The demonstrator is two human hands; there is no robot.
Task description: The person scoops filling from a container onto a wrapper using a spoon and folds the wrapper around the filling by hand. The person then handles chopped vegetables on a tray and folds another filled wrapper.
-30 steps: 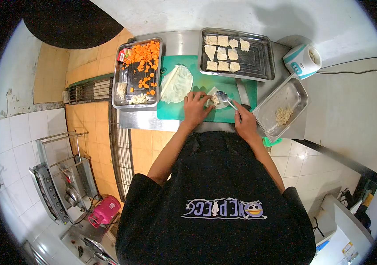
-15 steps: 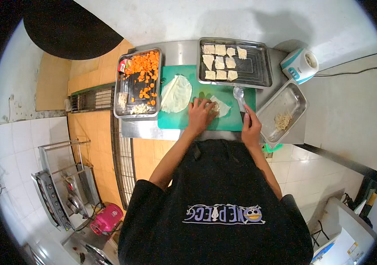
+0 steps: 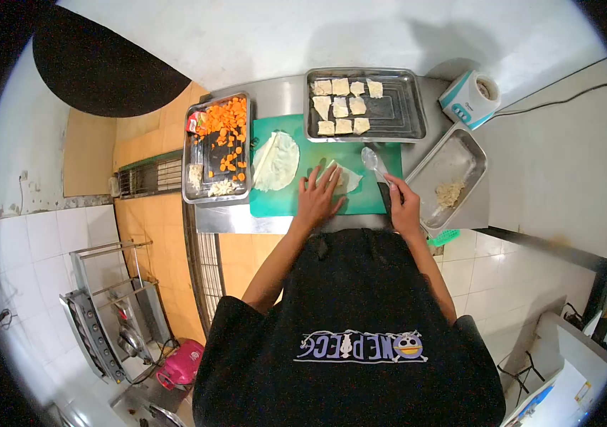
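Observation:
On the green cutting board [image 3: 285, 204], my left hand [image 3: 317, 199] lies flat with its fingers spread over the left side of a small pale wrapper sheet [image 3: 348, 181]. Whatever is beneath the fingers is hidden. My right hand [image 3: 404, 205] grips a spoon [image 3: 371, 159], its bowl pointing up and left above the board's right part. A dark, narrow object [image 3: 384, 196] shows beside that hand; its kind is unclear. Left of my left hand is a stack of larger round, pale wrapper sheets [image 3: 277, 162], the top one partly folded.
A tray of cut carrots [image 3: 187, 162] stands left. Behind the board, another metal tray [image 3: 396, 117] holds several pale square pieces. At right, a steel pan [image 3: 453, 153] contains a pale minced filling [image 3: 449, 193], near a white-and-blue appliance [image 3: 470, 99].
My left hand has flattened, its fingers stretching out over the small wrapper. The spoon stays in my right hand, slightly shifted. The whole view has moved a little.

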